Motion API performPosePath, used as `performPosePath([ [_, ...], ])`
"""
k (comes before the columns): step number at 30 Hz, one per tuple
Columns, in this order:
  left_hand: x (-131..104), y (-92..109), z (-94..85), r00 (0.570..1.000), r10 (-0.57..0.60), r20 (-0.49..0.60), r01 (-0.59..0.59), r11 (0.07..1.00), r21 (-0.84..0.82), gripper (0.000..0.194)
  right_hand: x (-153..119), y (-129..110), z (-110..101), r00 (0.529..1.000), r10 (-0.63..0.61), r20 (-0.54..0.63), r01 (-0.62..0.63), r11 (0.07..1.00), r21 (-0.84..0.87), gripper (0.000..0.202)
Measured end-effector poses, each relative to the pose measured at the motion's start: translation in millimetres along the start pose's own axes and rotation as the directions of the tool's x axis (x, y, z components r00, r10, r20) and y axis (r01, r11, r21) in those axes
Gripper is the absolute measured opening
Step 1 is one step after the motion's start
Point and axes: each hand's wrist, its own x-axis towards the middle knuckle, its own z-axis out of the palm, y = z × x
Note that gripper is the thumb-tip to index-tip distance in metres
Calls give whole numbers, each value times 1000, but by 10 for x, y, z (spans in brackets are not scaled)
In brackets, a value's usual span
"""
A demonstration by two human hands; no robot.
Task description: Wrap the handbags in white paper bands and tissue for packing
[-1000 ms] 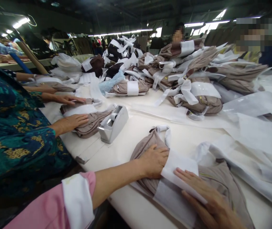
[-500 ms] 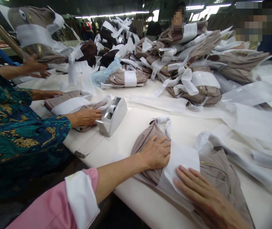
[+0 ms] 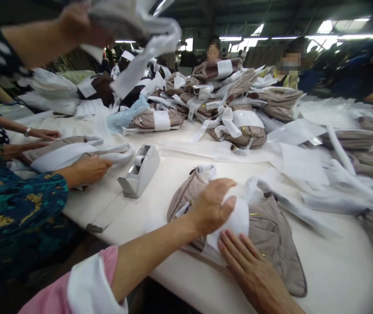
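Note:
A taupe cloth bag (image 3: 278,235) with gold zips lies flat on the white table in front of me. Around its middle runs a band of white paper (image 3: 240,220). My left hand (image 3: 214,207) is over the band's left part, fingers loosely curved and thumb apart, with nothing visible in it. Flat on the lower part of the band rests my right hand (image 3: 248,261), fingers stretched out. White wrapping covers the bag's handle (image 3: 207,170) at the top. Left of the bag stands a grey tape dispenser (image 3: 140,172).
A co-worker's hand (image 3: 91,170) grips another wrapped bag at the left. Above it, another person's arm (image 3: 39,41) holds up a blurred bag. Piled taupe bags (image 3: 238,87) stand at the back. White paper sheets (image 3: 304,165) lie at the right.
My left hand has lifted from lying flat on the bag and moved onto the paper band, fingers now curved. My right hand stays flat. A person at the left has raised a bag higher.

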Motion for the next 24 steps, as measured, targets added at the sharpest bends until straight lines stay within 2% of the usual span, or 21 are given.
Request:
performPosePath([
  [1, -41, 59, 52, 989, 102, 109, -105, 994, 20, 39, 3, -6, -10, 1000, 8, -23, -8, 1000, 1, 44],
  [2, -100, 94, 112, 957, 177, 230, -193, 980, 51, 44, -9, -15, -20, 999, 8, -53, -8, 1000, 1, 43],
  [4, -235, 96, 226, 888, 226, 399, -292, 950, 112, 53, -90, -39, -37, 993, -51, -105, 50, 999, -6, 42],
  [5, -293, 74, 266, 872, 222, 436, -307, 942, 134, 57, -162, -47, -43, 989, -83, -124, 82, 997, -15, 43],
  [7, -361, 17, 303, 858, 218, 465, -321, 935, 153, 66, -353, -23, -44, 987, -60, -149, 55, 998, -39, 43],
  [11, -315, -22, 306, 848, 215, 485, -335, 926, 174, 78, -717, 262, -4, 983, 145, -113, -147, 989, -15, 46],
  [14, -255, -16, 348, 856, 183, 484, -308, 932, 193, 82, -800, 524, -12, 990, 122, -75, -118, 991, 62, 53],
  [17, -253, -26, 391, 860, 175, 480, -300, 933, 199, 84, -709, 614, -140, 993, 95, -74, -85, 989, 125, 56],
  [20, -280, -33, 388, 862, 185, 472, -310, 929, 201, 84, -491, 574, -244, 963, 252, -100, -230, 955, 187, 63],
  [22, -286, -22, 366, 865, 188, 465, -313, 926, 209, 83, -320, 564, -176, 919, 381, -104, -361, 917, 172, 60],
  [24, -271, 3, 338, 865, 192, 464, -325, 918, 225, 81, -177, 595, -1, 896, 443, -32, -434, 890, 142, 57],
])
